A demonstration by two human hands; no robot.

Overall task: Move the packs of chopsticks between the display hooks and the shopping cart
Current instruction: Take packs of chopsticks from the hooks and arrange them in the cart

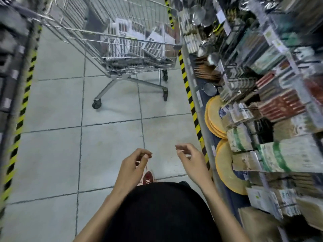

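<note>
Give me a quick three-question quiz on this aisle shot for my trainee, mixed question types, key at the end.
1. True or false: the cart already holds packs of chopsticks.
2. Multiple choice: what are the left hand and right hand holding? A) one pack each B) one pack together C) nothing
3. Fill in: the round yellow boards sit on the person's ____ side, below the hooks.

Key: 1 true; 2 C, both hands are empty with fingers loosely curled; 3 right.
</note>
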